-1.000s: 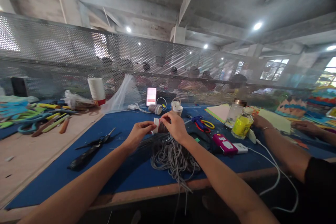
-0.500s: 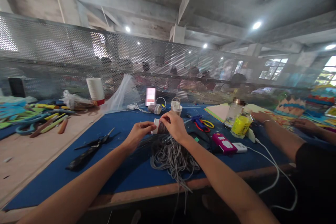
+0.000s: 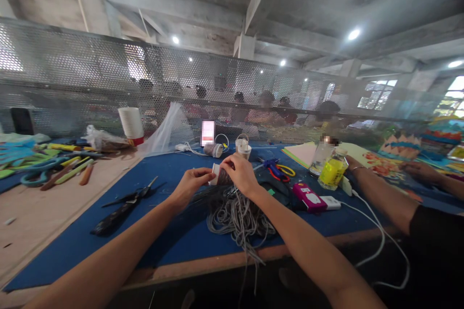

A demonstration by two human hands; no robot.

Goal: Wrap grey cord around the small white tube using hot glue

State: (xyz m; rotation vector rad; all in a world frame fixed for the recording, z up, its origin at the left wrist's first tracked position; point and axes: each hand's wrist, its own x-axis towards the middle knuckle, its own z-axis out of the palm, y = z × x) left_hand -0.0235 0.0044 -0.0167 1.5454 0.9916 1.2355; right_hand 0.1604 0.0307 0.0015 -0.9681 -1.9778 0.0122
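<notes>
My left hand (image 3: 192, 186) pinches the white end of a small paper cup (image 3: 216, 170) lying on its side in the air above the blue mat. Grey cord is wound around the cup's other part. My right hand (image 3: 241, 174) is closed at this wrapped side, thumb and fingertips pressed on the cord; the exact grip is partly hidden. Below my right hand spreads a loose tangle of grey cord (image 3: 239, 222), its ends hanging over the table edge. Just beyond stand a cord-wrapped cup with a looped handle (image 3: 243, 148) and another wrapped cup lying over (image 3: 213, 150).
Black scissors (image 3: 126, 207) lie left on the blue mat (image 3: 83, 246). A glue gun (image 3: 273, 168), a magenta box (image 3: 308, 198) and a yellow bottle (image 3: 331, 171) are right, near a co-worker's arm (image 3: 384, 190). Stacked paper cups (image 3: 131, 124) stand by the mesh partition (image 3: 108, 87).
My hands stay at nearly the same place on the cup, with only a slight shift of the fingers. At the right, the co-worker's hand and arm have moved slightly.
</notes>
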